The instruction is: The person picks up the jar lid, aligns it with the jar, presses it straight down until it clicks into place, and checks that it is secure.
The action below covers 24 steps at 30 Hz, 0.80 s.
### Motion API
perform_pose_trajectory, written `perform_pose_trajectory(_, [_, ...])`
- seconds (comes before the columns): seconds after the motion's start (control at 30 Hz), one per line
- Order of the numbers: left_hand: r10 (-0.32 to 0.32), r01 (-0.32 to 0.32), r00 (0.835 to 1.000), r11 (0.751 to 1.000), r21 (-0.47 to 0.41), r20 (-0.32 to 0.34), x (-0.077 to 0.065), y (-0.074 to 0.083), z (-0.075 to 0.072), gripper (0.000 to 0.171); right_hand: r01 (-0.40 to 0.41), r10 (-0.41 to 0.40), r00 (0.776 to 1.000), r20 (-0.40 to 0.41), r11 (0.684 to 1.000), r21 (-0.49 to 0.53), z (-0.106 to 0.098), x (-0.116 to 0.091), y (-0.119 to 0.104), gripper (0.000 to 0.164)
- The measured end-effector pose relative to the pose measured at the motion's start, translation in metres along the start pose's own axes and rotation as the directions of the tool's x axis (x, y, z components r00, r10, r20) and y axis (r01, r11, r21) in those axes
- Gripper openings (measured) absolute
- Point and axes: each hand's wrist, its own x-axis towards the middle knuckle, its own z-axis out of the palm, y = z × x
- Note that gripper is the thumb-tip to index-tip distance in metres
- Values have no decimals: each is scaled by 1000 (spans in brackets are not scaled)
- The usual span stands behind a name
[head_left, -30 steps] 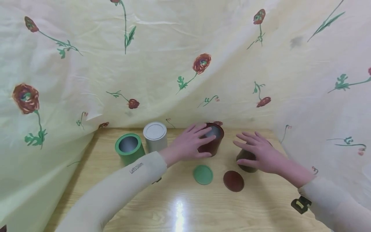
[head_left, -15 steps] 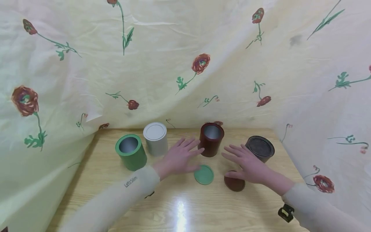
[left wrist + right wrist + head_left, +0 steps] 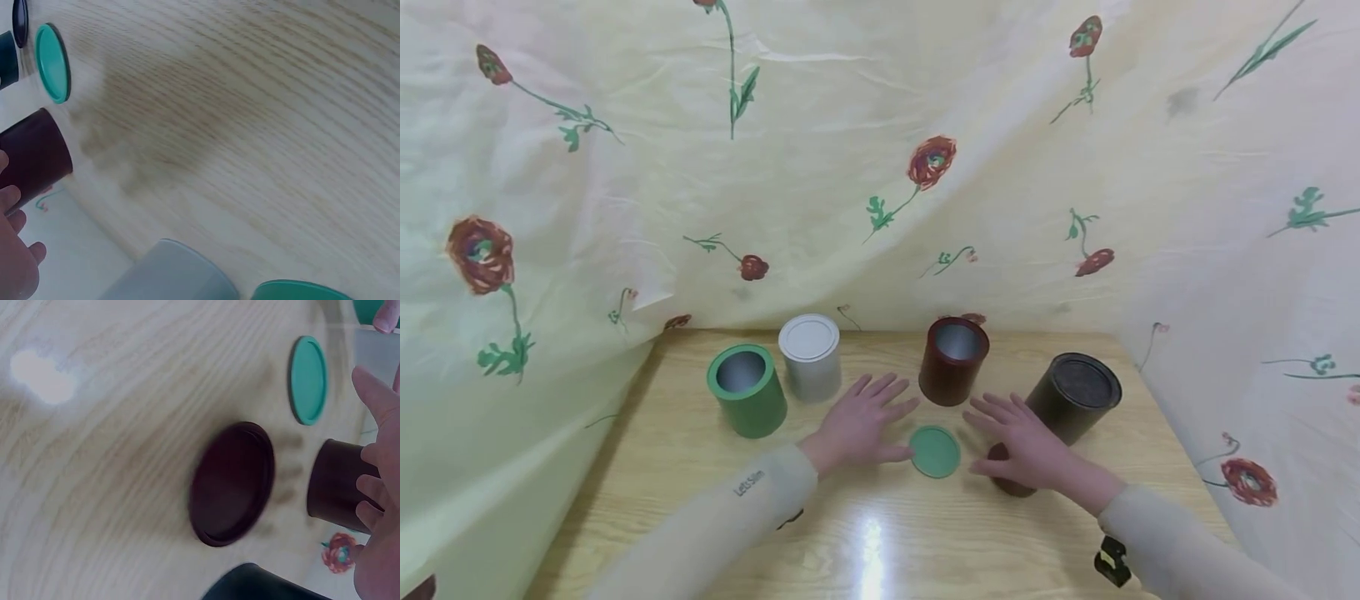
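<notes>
In apparent positioning, the left hand and right hand hover empty before me, flanking the round, green, plastic-looking lid at lower frame centre; the next move would need a rim pinch.

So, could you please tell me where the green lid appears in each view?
Head: the green lid is in the lower half, slightly right of centre.
Left wrist: the green lid is near the upper-left corner.
Right wrist: the green lid is at the upper right.
Shared landmark: the dark red can, above the lid in the head picture, below it in both wrist pictures.
</notes>
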Motion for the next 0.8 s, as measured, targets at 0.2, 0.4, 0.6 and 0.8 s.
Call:
perform_pose_trajectory(0.2, [-24, 24, 999, 1000, -10, 33, 0, 0, 6, 83, -24, 24, 1000, 2, 1000, -17, 17, -2, 5, 77])
perform_pose_trajectory(0.4, [-46, 46, 997, 999, -5, 55, 0, 1, 17, 85, -37, 37, 999, 0, 999, -35, 30, -2, 10, 79])
perform_pose_trajectory(0.6, [-69, 70, 994, 997, -14, 84, -2, 3, 26, 87, -47, 47, 999, -8, 998, -43, 38, -3, 10, 78])
perform_pose_trajectory(0.8, [-91, 92, 991, 996, -11, 95, 0, 5, 30, 89, -53, 51, 998, -28, 998, -40, 43, -2, 10, 78])
